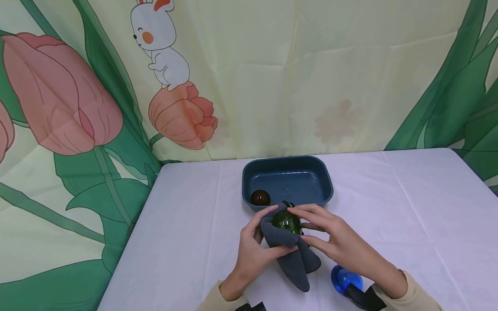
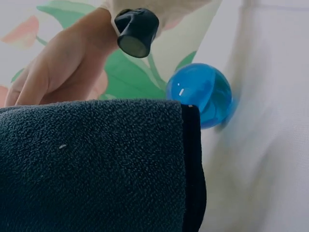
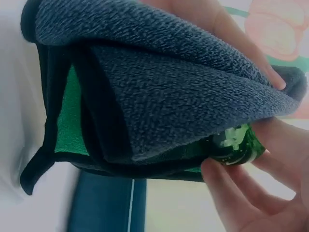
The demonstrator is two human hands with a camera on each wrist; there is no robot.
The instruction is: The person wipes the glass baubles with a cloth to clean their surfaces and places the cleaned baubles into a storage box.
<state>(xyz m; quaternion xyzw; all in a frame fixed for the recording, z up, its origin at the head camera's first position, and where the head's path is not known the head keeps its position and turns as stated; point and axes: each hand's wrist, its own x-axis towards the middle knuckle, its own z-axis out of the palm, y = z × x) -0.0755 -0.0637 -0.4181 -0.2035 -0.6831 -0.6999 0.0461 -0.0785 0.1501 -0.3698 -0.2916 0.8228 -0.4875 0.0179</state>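
Observation:
Held up in front of the tray is a green glass ball (image 1: 286,222), partly wrapped in a dark grey cloth (image 1: 289,259). My left hand (image 1: 254,248) grips the cloth around the ball, its thumb across the near side. From the other side my right hand (image 1: 330,231) pinches the ball between thumb and fingers, as the right wrist view shows with the green ball (image 3: 236,145) at the fingertips. The cloth (image 2: 96,159) hangs down in folds and covers much of the left wrist view. Its lower part hides some of the ball.
A dark blue tray (image 1: 288,162) stands at the back of the white table (image 1: 186,242), with a dark brown-red ball (image 1: 260,198) in its front left corner. A blue glass ball (image 1: 342,276) lies near the right forearm. A printed curtain (image 1: 272,86) hangs behind the table.

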